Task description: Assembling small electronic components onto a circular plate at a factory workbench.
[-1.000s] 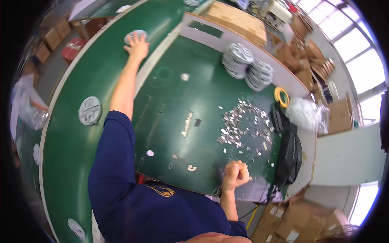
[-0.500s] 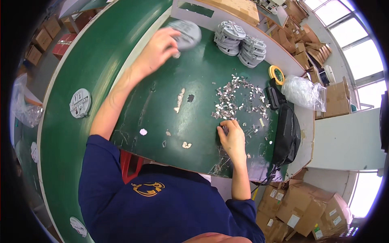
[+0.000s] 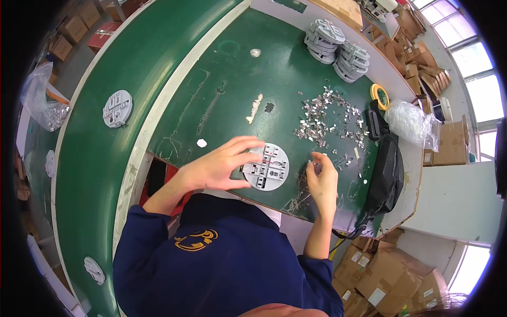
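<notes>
A round grey plastic part with slots and raised ribs lies on the green table in front of me. My left hand grips its left side, with fingers over the top and the thumb by the near edge. To the right of the part, apart from it, my right hand has thumb and fingers curled together in a pinch; anything between the tips is too small to make out. Beyond that hand, many small shiny metal pieces lie scattered. Two stacks of similar grey round parts stand at the far right.
On the left runs a green belt carrying another grey round part. Along the table's right side are a black bag, a yellow tape roll and a clear plastic bag. A small crumpled lump lies farther back.
My left hand has brought the round grey part from the far left of the table to just before me. My right hand has shifted slightly away from the metal pieces, toward the near right.
</notes>
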The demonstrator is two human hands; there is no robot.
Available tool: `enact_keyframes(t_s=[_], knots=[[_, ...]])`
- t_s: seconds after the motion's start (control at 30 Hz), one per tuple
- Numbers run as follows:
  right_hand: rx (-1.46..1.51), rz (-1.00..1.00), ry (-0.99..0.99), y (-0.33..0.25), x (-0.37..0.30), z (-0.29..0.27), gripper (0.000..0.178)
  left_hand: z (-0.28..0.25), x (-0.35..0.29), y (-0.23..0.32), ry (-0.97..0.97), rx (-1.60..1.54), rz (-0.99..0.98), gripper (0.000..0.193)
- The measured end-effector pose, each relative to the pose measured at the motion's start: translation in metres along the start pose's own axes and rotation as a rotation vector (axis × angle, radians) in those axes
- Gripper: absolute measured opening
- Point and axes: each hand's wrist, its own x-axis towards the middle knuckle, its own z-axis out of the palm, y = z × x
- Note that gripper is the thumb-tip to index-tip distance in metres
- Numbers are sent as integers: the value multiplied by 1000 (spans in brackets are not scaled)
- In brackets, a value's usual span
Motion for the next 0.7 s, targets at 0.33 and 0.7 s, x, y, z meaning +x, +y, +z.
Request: enact_keyframes(t_s=[0.33,0.7], knots=[[352,197,-286,-29,-6,-14,13,42,11,14,259,-31,-201,60],[381,28,-254,-39,-9,0,11,52,11,0,430,-85,-125,13]])
